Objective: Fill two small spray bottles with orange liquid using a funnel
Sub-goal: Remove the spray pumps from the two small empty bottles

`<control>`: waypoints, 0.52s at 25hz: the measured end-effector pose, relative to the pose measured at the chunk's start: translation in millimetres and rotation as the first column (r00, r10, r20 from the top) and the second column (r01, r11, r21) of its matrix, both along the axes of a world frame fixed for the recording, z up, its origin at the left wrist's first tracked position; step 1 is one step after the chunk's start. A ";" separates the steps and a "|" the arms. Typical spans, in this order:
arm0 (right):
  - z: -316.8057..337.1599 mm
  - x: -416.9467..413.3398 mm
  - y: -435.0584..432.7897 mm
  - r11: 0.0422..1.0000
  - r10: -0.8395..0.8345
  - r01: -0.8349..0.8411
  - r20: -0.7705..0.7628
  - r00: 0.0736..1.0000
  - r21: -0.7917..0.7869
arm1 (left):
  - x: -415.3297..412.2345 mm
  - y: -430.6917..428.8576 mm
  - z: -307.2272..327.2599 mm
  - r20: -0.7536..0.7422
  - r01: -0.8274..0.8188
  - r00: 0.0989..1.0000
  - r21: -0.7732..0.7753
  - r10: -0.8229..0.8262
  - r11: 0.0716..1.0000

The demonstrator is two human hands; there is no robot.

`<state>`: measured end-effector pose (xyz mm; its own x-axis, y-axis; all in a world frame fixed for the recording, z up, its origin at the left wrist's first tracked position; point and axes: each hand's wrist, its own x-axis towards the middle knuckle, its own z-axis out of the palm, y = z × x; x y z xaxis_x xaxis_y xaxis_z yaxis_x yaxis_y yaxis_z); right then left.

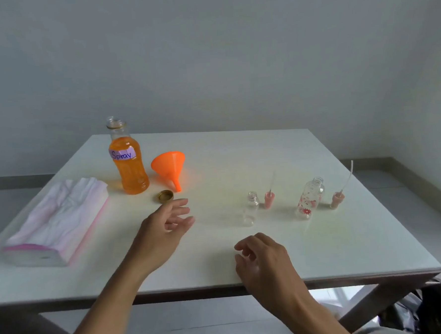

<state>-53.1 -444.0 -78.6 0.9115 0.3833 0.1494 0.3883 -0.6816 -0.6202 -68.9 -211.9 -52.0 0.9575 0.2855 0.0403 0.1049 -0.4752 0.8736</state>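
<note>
The orange funnel (169, 167) lies on its side left of centre on the white table (322, 251). Its wide mouth is turned toward the upper left and its spout slants down toward the lower right, so the narrow tip is the part closest to the person. The left hand (166, 221) is stretched out just below that tip with its fingers loose and spread, holding nothing. A gold cap (165, 196) lies between the fingertips and the large uncapped bottle of orange liquid (130, 167), labelled "Spray", which stands upright just left of the funnel. The right hand (264, 259) hangs over the near edge at lower centre, fingers loosely curled and empty, well apart from the funnel. The left hand is plainly the nearer one for picking it up, probably by the spout or cone. Right of centre the small clear spray bottle (251, 208) and the flower-printed spray bottle (310, 198) stand open and look empty. Each has its pink spray head (269, 200) or peach spray head (337, 199) standing inverted beside it, dip tube up. A tissue pack (55, 223) lies at the left.
</note>
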 end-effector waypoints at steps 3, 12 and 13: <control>5.0 3.8 38.8 0.987 0.156 -0.157 0.047 0.987 0.018 | -8.2 38.2 12.4 0.189 -0.256 0.946 -0.071 0.265 0.964; 44.7 128.0 182.6 0.979 -0.041 0.079 -0.196 0.980 0.187 | 72.3 107.3 12.2 0.250 -0.580 0.768 -0.118 0.589 0.806; 44.9 141.4 194.4 0.982 -0.054 0.097 -0.247 0.968 0.165 | 80.7 108.8 11.4 0.245 -0.586 0.763 -0.126 0.598 0.800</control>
